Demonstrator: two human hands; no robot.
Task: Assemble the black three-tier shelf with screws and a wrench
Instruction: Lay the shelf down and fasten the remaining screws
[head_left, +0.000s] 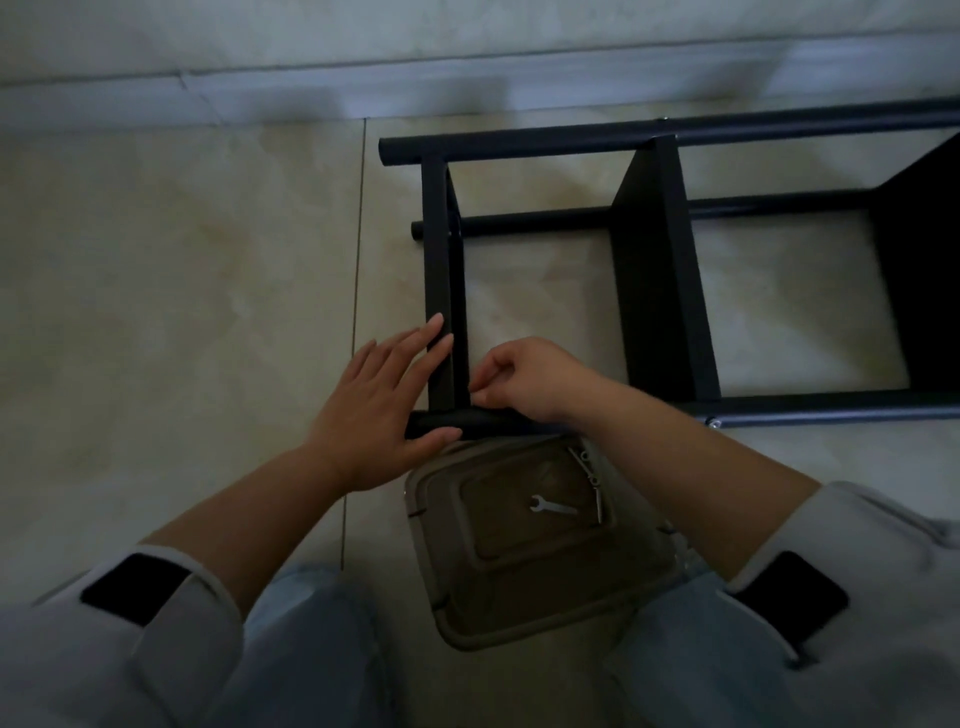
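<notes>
The person's left hand (376, 410) lay flat with its fingers straight and slightly spread, palm down, the thumb stretched out to the right. The right hand (522, 379) was curled, its thumb and forefinger tips brought together in a pinch. Both bare forearms reached forward from pushed-up pale grey sleeves (171, 618) with black cuff patches.

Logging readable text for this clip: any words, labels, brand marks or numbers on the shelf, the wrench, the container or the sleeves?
None can be read.
black shelf frame: plain black, no label shows.
wrench: too small and dim to show any marking.
container lid: no print visible.
black patches on the sleeves: blank.
</notes>
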